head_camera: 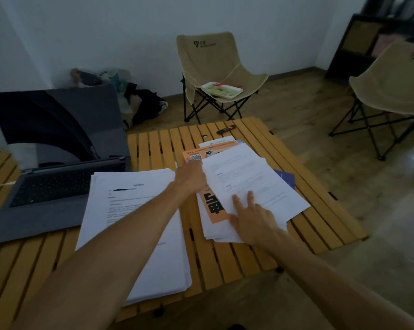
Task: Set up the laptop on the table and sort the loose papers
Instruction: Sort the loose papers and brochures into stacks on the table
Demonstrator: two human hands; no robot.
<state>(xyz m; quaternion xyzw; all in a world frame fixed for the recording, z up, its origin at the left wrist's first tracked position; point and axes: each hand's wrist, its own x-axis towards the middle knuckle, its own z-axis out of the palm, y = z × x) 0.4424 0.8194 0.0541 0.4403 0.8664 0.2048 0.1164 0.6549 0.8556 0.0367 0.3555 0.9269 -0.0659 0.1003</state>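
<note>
An open grey laptop (46, 177) stands on the left of the yellow slatted table (153, 144), its screen dark. Beside it lies a neat stack of white printed papers (139, 234), partly over the laptop's corner. To the right spreads a loose pile of white sheets (256, 184) with orange flyers (208, 151) and a blue sheet (285, 178) underneath. My left hand (189, 176) reaches across to the loose pile's left edge; its fingers are hidden under the top sheet. My right hand (251, 216) presses flat on the loose pile with straight fingers.
A small dark object with a red end (225, 129) lies at the table's far edge. Two beige folding chairs (213, 67) (391, 86) stand behind; the nearer holds a white tray (221, 89). Bags (120, 91) sit by the wall. A dark shelf (372, 36) stands at back right.
</note>
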